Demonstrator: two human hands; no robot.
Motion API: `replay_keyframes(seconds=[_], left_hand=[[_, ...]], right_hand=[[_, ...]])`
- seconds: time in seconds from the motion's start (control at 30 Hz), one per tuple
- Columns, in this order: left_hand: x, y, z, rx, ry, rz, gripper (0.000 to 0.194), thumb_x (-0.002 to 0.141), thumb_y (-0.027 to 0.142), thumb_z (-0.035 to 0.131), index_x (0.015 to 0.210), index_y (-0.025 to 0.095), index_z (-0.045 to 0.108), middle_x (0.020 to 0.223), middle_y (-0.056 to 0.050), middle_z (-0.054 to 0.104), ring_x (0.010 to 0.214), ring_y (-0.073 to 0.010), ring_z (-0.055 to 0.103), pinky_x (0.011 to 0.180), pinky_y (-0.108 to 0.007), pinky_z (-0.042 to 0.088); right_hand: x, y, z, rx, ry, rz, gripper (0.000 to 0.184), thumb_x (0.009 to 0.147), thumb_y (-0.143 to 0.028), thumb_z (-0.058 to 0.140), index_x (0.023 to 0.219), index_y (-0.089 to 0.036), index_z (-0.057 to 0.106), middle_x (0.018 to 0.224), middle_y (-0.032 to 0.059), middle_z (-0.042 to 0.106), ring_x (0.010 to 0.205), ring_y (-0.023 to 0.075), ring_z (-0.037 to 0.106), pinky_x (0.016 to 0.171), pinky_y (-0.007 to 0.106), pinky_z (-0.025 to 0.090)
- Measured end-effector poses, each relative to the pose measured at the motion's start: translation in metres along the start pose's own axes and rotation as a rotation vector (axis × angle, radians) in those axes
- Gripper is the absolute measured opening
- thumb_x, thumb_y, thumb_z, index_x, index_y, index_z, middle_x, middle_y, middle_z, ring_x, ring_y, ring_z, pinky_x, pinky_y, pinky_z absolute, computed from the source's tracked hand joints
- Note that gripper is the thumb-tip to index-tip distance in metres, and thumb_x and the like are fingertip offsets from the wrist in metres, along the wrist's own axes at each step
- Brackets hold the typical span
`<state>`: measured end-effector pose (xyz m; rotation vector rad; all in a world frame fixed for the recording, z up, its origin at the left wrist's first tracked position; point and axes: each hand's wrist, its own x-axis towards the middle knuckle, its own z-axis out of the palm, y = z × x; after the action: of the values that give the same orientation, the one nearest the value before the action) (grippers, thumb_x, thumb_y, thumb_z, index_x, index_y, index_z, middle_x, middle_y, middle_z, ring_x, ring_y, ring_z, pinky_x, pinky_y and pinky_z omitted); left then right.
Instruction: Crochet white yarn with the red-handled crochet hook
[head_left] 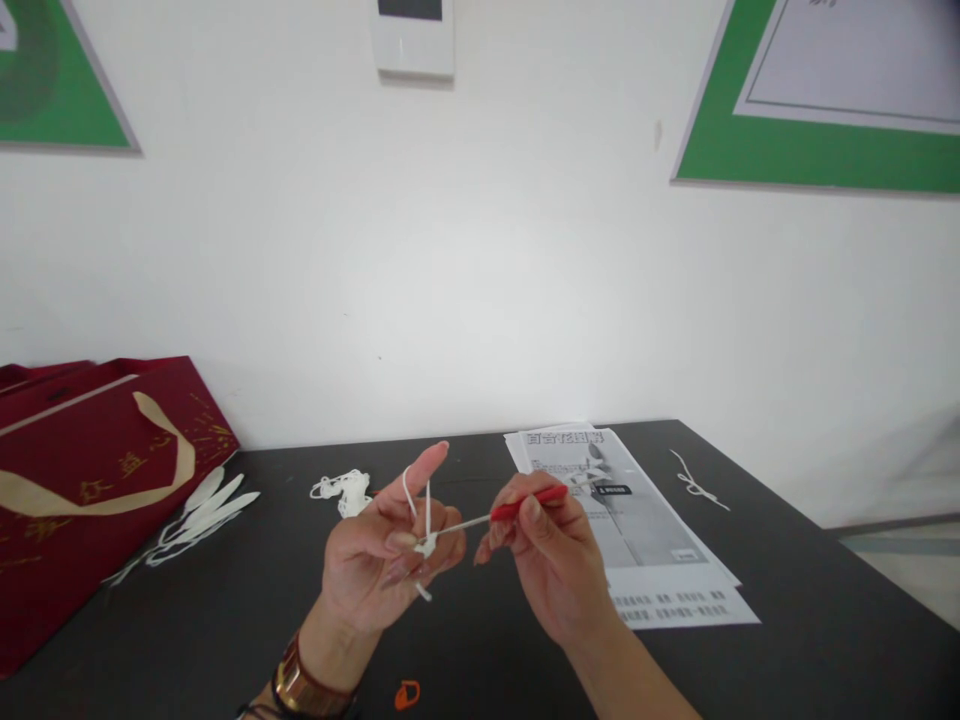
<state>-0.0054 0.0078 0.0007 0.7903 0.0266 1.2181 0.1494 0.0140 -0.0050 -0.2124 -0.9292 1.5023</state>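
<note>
My left hand [386,545] pinches a small piece of white crochet work [427,545] between thumb and fingers, its index finger raised with white yarn [428,505] looped round it. A short yarn tail hangs below the fingers. My right hand [551,545] grips the red handle of a crochet hook [517,507]. The thin metal shaft points left and its tip meets the white work at my left fingertips. Whether the yarn is caught in the hook's tip is too small to tell.
White yarn [343,490] lies loose behind my left hand. White petal-like pieces [214,505] rest beside a dark red gift bag [97,460] on the left. Printed sheets [660,530] and a short tied yarn piece [697,488] are to the right. An orange stitch marker [407,694] lies near the front.
</note>
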Motion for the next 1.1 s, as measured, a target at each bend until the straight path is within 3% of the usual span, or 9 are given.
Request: replay_keyframes(seconds=[0.5, 0.83, 1.1], left_hand=[[0.001, 0.000, 0.001, -0.040, 0.007, -0.036, 0.054, 0.064, 0.012, 0.053, 0.116, 0.017, 0.068, 0.042, 0.006, 0.020, 0.047, -0.0112, 0.025, 0.051, -0.024, 0.029], [0.002, 0.000, 0.002, 0.000, 0.041, -0.021, 0.054, 0.064, 0.012, 0.054, 0.115, 0.017, 0.068, 0.041, 0.006, 0.020, 0.047, -0.0118, 0.026, 0.050, -0.024, 0.029], [0.002, 0.003, -0.004, 0.059, 0.062, 0.015, 0.056, 0.066, 0.012, 0.051, 0.120, 0.015, 0.065, 0.042, 0.005, 0.022, 0.049, -0.0129, 0.027, 0.052, -0.026, 0.028]], right_hand=[[0.000, -0.012, -0.007, -0.193, -0.121, -0.104, 0.006, 0.084, -0.025, 0.065, 0.084, -0.022, 0.071, 0.074, 0.0010, 0.062, 0.062, 0.0147, 0.060, 0.058, 0.032, 0.054], [-0.008, -0.023, -0.005, -0.501, -0.141, -0.268, 0.008, 0.086, -0.025, 0.064, 0.088, -0.024, 0.072, 0.072, 0.0036, 0.066, 0.067, 0.0184, 0.060, 0.059, 0.033, 0.048], [-0.020, -0.026, -0.003, -0.749, -0.200, -0.390, 0.018, 0.086, -0.016, 0.061, 0.098, -0.027, 0.069, 0.079, 0.0056, 0.069, 0.070, 0.0205, 0.064, 0.059, 0.035, 0.049]])
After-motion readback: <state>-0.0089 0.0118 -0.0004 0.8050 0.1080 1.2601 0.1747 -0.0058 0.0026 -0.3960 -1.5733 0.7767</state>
